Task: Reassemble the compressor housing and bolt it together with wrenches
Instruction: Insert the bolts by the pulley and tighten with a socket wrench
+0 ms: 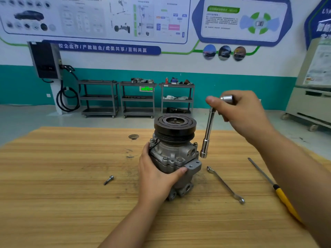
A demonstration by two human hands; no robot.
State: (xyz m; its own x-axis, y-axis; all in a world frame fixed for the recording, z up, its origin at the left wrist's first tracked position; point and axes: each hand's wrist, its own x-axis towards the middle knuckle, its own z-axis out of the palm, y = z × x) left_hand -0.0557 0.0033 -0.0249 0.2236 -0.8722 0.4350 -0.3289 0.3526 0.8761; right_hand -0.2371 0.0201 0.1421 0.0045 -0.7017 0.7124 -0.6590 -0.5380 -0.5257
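The left hand (157,174) is gripping the compressor housing (176,156), standing upright at the wooden table's (62,203) centre. At two o'clock, the right hand (240,111) is clenching a socket wrench (207,133), hanging just beside the housing.

Automotive training workshop

Wall posters (93,17) show cars and vehicle systems above a teal-banded wall; a wall charging unit (45,59) hangs with coiled cable, three metal tool carts (138,99) hold parts, and a wooden table (71,194) carries a wrench (225,185), screwdriver (275,187) and a loose bolt (108,180).
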